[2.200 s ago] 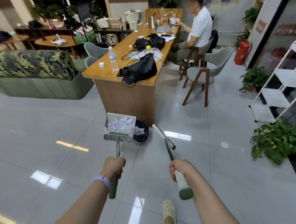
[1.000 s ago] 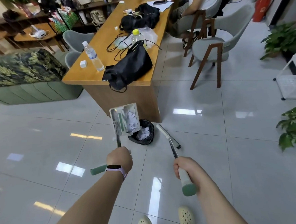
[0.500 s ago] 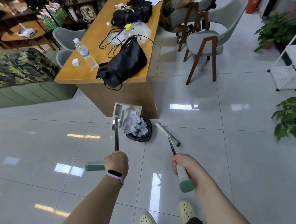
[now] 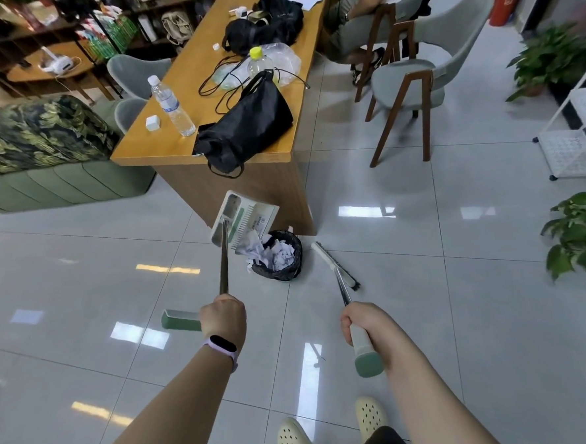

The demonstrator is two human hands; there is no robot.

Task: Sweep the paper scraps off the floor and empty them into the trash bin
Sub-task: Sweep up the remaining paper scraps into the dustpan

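My left hand [image 4: 223,318] grips the green handle of a long-handled dustpan [image 4: 245,218], whose white pan is tipped on its side over a small black-lined trash bin [image 4: 287,269]. White paper scraps [image 4: 273,255] spill from the pan's mouth and pile up inside the bin. My right hand [image 4: 363,320] grips the white and green handle of a broom [image 4: 335,266], whose head rests on the tile floor just right of the bin.
A wooden table [image 4: 163,145] with black bags and a water bottle stands right behind the bin. A green sofa [image 4: 49,182] is at left, chairs [image 4: 410,87] and a seated person at back right, a white rack [image 4: 574,136] and plants [image 4: 584,235] at right.
The dustpan, held level with scraps in it, has been turned onto its side over the bin and the scraps have slid in. The view has tilted down and come closer.
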